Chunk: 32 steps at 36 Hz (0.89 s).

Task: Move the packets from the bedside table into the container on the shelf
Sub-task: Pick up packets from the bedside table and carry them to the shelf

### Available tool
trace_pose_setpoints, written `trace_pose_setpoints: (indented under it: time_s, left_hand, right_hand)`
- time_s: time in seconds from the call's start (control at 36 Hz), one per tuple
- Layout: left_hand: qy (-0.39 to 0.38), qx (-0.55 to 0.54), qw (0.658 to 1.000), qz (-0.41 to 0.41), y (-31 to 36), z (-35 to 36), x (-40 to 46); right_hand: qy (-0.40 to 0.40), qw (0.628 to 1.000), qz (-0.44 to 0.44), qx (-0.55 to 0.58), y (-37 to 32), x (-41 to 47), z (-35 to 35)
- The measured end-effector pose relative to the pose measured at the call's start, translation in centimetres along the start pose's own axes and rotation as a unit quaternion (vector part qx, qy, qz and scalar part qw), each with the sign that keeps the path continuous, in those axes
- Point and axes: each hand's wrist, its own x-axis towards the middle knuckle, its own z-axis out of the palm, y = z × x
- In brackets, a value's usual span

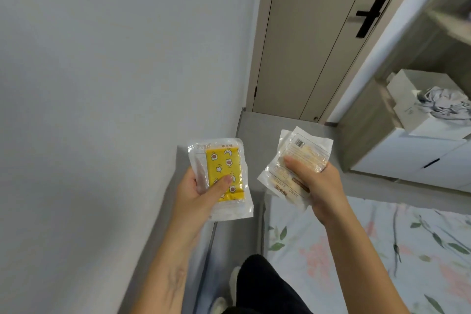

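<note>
Carriage of the packets toward the shelf is judged to be the step in hand, neither having yet been delivered. Wall [102, 84] and door [318, 33] are being faced at left and centre; a floral bedsheet [382, 250] is being passed at lower right. The shelf unit [369, 140] is being approached at the right edge, and a white container [418, 99] holding grey cloth [443, 104] is being shown on it; whether it is the intended container cannot be confirmed. The bedside table is not being shown.

Both forearms are being held forward at mid-height. The yellow-patterned packet [221, 173] is being gripped by the left hand [196, 194], thumb pressed across its face. The clear packets [295, 160], apparently two stacked, are being gripped by the right hand [318, 186], thumb on top.

A turn rightward and a reach over the container rim are judged to be called for next.
</note>
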Motion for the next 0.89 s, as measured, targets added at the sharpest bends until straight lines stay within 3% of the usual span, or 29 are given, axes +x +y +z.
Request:
trace_pose_setpoints:
  time_s: [0.33, 0.89]
  left_hand:
    - [-0.006, 0.017, 1.000, 0.013, 3.0, 13.0, 18.4]
    - [-0.157, 0.084, 0.984, -0.019, 3.7, 31.6, 43.8]
  right_hand:
    - [0.017, 0.999, 0.004, 0.041, -6.2, 18.1, -6.0]
    - [0.148, 0.981, -0.019, 0.124, -11.5, 40.0, -12.9]
